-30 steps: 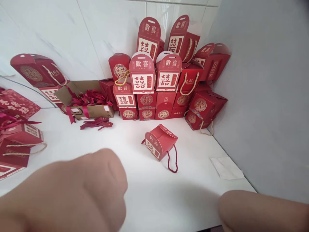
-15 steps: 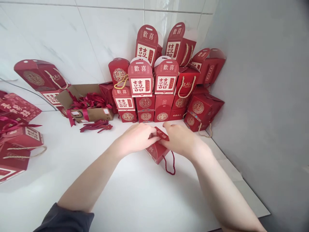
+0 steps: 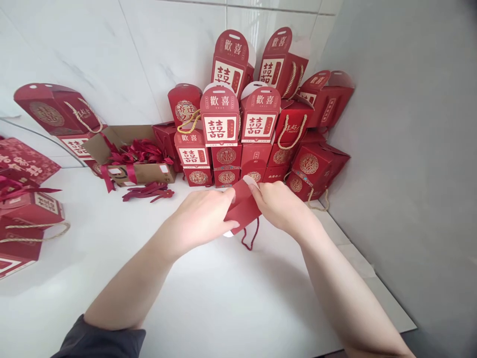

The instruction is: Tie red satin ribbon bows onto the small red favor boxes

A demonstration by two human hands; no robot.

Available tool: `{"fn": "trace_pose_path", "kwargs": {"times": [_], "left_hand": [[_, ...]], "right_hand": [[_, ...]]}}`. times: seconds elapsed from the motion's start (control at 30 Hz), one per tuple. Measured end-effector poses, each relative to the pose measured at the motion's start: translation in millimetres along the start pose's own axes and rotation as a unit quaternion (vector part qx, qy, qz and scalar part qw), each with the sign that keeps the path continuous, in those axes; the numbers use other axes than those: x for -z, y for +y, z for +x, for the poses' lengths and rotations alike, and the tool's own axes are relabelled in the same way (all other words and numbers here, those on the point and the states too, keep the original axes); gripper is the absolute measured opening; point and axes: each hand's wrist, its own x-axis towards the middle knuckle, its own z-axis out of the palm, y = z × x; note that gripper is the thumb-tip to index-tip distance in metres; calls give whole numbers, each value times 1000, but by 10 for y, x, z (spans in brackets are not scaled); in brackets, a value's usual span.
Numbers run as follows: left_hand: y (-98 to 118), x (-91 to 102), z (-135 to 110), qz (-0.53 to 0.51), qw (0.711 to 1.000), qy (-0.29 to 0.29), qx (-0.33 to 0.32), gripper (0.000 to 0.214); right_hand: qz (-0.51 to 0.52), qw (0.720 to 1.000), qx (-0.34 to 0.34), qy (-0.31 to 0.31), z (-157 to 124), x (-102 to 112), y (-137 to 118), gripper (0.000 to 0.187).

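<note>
A small red gift box [image 3: 244, 214] is held between my two hands over the white table, tilted, with a plain red face and a white flap edge showing. A dark red cord handle [image 3: 252, 238] hangs below it. My left hand [image 3: 203, 214] grips the box's left side, its thumb along the near edge. On the right, my right hand [image 3: 281, 201] closes on the box's upper right corner, next to the white flap. Its fingers are partly hidden behind the box.
Stacked red gift boxes [image 3: 225, 156] stand against the tiled wall just beyond my hands. A cardboard box [image 3: 149, 175] of dark red ribbons stands left of them, with loose ribbons [image 3: 149, 192] in front. More red boxes [image 3: 26, 243] sit at the far left. A grey wall [image 3: 410, 164] rises on the right.
The gift box has been turned, so its printed top no longer faces me and a plain red face shows. Both hands have shifted their hold, and the view has moved slightly.
</note>
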Motion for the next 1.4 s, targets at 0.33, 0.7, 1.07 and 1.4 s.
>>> {"fn": "trace_pose_path", "kwargs": {"times": [0.33,0.7,1.07,1.4], "left_hand": [[-67,24,-71,59,988,66,-123,26],[26,-26,-174,48,990,117,-63,25],[-387,-201,305,-64,998,1,-4,22],[-479,-268,392,-71,993,-10,-90,23]], "right_hand": [[58,993,-13,97,-39,110,-1,47],[106,980,30,164,-157,272,-16,37],[6,1000,9,-29,157,-131,100,53],[103,986,112,-62,87,-85,140,49]]}}
